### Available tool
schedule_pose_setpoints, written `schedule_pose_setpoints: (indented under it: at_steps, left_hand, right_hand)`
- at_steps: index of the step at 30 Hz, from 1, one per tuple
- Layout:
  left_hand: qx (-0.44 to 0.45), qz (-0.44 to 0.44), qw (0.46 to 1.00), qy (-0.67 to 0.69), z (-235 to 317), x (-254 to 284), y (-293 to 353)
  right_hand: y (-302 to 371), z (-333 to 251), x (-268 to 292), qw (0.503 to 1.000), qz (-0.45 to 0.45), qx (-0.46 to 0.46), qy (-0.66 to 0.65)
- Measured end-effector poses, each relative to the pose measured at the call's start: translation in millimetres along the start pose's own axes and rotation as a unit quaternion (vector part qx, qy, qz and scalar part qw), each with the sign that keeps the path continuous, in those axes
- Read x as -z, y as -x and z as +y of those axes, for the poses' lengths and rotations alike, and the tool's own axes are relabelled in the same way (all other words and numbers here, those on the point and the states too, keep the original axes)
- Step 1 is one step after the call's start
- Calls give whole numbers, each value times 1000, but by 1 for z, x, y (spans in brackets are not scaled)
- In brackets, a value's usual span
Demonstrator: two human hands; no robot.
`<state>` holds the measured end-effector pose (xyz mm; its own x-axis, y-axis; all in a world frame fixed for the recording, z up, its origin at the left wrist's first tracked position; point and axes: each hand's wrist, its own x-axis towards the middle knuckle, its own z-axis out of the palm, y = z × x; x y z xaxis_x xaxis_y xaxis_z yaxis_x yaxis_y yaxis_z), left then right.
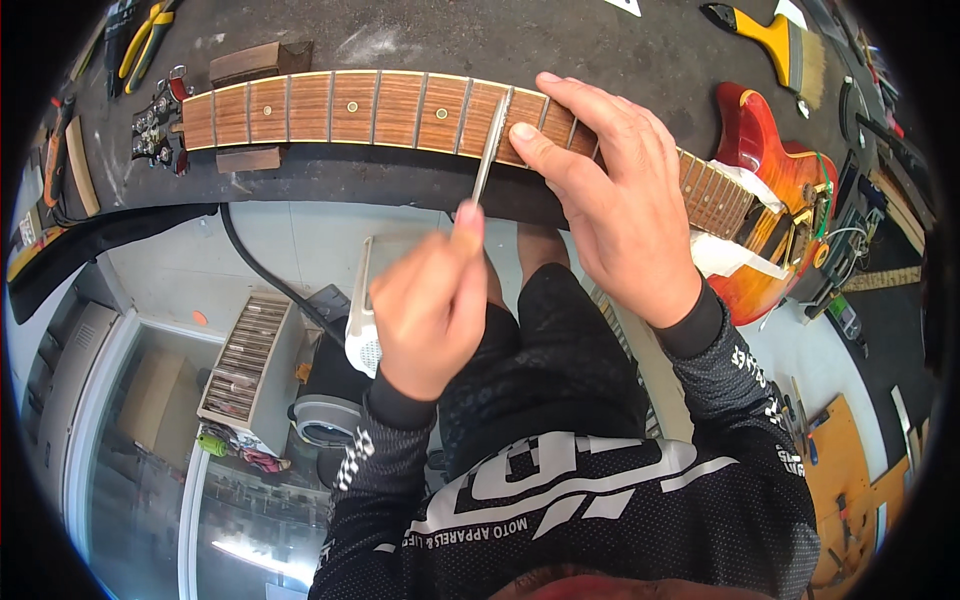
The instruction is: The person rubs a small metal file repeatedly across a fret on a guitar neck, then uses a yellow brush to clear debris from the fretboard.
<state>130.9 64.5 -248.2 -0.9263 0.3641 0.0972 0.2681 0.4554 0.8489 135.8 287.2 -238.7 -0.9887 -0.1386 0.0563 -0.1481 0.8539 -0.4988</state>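
An electric guitar lies across the bench, its brown wooden fretboard (400, 110) facing up. My left hand (430, 310), slightly blurred, is closed around the near end of a thin metal file (487, 160). The file lies across the neck, along one of the frets, with its tip by the far edge. Just to the right, my right hand (625, 180) rests on the neck with thumb and fingers stretched apart. Its thumb tip touches the fretboard beside the file, and the forefinger reaches the far edge. To the right is the red-orange guitar body (745, 125), with white paper (735, 257) beside the strip of fretboard there.
A wooden block (258, 62) stands behind the neck, another (248, 158) in front. The headstock (158, 128) carries metal tuners. Yellow-handled pliers (147, 45) lie far left; a yellow brush (775, 45) lies far right. Below the bench stand a white drawer unit (250, 360) and cables.
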Motion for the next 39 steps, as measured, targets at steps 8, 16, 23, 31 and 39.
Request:
schedule_pose_setpoints:
  at_steps: [8, 16, 23, 31, 39]
  left_hand:
    - [28, -4, 999, 23, 2, -6, -34]
    - [13, -25, 1000, -10, -2, 3, -11]
    - [39, -21, 999, -18, 7, 7, -1]
    - [28, -41, 999, -22, 5, 15, 10]
    - [-5, 6, 1000, 14, 3, -7, -28]
  right_hand:
    - [-1, 1, -5, 1000, 8, 5, -22]
    - [-2, 1, -4, 999, 6, -4, -43]
    - [-2, 1, -2, 999, 4, -11, -45]
    - [-1, 2, 0, 999, -6, -4, -45]
    - [-3, 2, 1, 999, 0, -8, -40]
